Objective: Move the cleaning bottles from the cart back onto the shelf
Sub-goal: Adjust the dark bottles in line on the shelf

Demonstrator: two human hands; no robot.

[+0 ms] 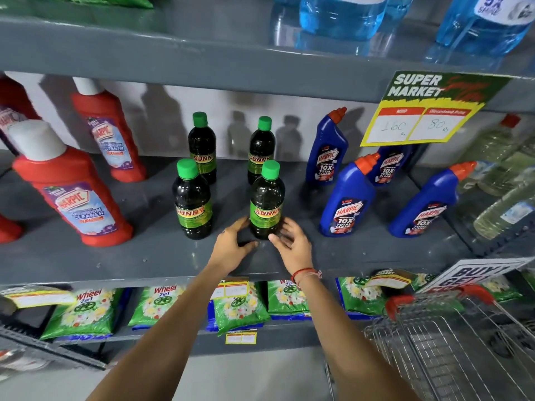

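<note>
Several dark Sunny bottles with green caps stand on the grey middle shelf (144,250). The front right Sunny bottle (266,204) stands upright near the shelf's front. My left hand (231,244) is at its lower left, fingertips against its side. My right hand (292,244) is at its lower right, fingers spread and blurred, thumb by the base. Neither hand is closed around it. Another Sunny bottle (192,201) stands to the left, and two more stand behind. The wire cart (434,328) is at the lower right; what it holds is hidden.
Red Harpic bottles (72,192) stand at the shelf's left and blue Harpic bottles (346,198) at its right, with clear bottles (503,175) beyond. A yellow price sign (419,123) hangs from the shelf above. Green Wheel packets (86,311) fill the shelf below.
</note>
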